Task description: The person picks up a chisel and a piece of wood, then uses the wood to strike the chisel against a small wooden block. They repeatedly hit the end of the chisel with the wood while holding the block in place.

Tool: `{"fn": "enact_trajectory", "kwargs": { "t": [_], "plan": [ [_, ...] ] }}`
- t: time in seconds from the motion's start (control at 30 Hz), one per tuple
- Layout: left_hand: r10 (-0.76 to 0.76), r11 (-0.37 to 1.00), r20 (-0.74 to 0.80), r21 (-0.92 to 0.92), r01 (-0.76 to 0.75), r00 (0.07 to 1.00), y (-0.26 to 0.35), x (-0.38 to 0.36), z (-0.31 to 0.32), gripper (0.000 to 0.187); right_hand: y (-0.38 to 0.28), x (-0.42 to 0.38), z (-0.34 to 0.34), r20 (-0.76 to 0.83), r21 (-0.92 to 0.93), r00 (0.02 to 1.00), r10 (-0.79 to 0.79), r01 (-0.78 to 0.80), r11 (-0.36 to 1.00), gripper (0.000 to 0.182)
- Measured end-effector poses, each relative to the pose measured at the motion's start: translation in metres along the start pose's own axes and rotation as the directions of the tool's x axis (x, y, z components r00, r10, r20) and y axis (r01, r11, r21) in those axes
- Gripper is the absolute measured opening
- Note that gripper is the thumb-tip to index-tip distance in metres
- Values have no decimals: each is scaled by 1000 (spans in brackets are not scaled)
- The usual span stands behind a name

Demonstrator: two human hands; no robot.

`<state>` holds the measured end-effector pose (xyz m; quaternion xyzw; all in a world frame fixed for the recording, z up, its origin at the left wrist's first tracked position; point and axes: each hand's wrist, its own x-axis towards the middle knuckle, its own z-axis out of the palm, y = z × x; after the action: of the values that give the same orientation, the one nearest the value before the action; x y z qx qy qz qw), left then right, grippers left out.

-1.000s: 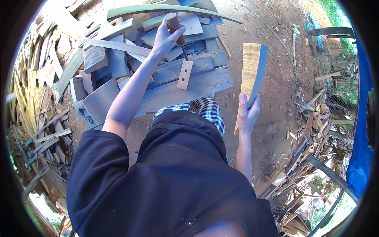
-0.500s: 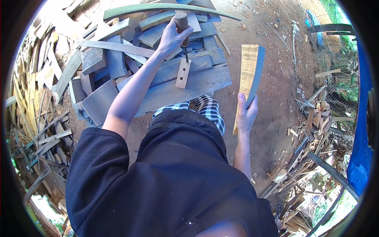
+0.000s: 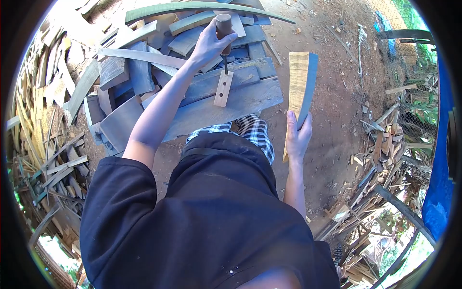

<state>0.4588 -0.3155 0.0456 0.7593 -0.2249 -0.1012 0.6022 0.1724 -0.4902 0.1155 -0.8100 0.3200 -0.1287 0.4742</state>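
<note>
My left hand (image 3: pixel 210 45) is wrapped round the dark wooden handle of a chisel (image 3: pixel 224 29), held upright. Its thin metal shank points down to the upper end of a small pale wood block (image 3: pixel 222 96). Two dark round holes show in the block, which lies on a wide grey board (image 3: pixel 250 96); the chisel's tip is too small to make out. Off to the right, my right hand (image 3: pixel 299 135) grips the narrow lower part of a tapered piece of wood (image 3: pixel 300 82). The wood's wide end points up and stands apart from the chisel.
Offcuts and boards (image 3: pixel 139 67) are piled behind and left of the grey board. A long curved strip (image 3: pixel 207 8) lies across the top of the pile. More scrap wood (image 3: pixel 380 159) is heaped at right, near a blue sheet (image 3: pixel 438 188). Bare dirt ground (image 3: pixel 332 106) lies between.
My right hand has shifted slightly left and up with the tapered wood. My left hand and the chisel have barely moved, and the block stays in place.
</note>
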Motion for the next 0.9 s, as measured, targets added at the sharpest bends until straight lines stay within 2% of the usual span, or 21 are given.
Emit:
{"fn": "enact_trajectory", "kwargs": {
  "t": [0.1,0.17,0.4,0.47,0.5,0.57,0.9],
  "plan": [
    [-22,1000,19,12,22,1000,5,-1,0,41,2,2,2,-7,-14,1000,-15,15,1000,40],
    [-19,1000,46,4,18,999,5,0,0,43,6,3,4,-44,-43,995,-94,92,995,45],
    [-2,1000,93,-1,3,996,3,0,0,47,5,3,6,-39,-33,995,-94,93,995,44],
    [-11,1000,133,17,9,991,2,1,-3,59,4,3,6,-32,-33,996,-87,86,996,43],
    [-11,1000,131,16,9,991,2,1,-3,59,4,3,6,-31,-34,996,-88,87,996,43],
    [-7,1000,92,3,7,996,2,0,-2,48,5,4,6,-19,-39,996,-82,81,996,43],
    [39,999,115,-21,-36,993,8,4,-6,48,2,6,7,17,-64,996,-89,90,994,43]
  ]
}}
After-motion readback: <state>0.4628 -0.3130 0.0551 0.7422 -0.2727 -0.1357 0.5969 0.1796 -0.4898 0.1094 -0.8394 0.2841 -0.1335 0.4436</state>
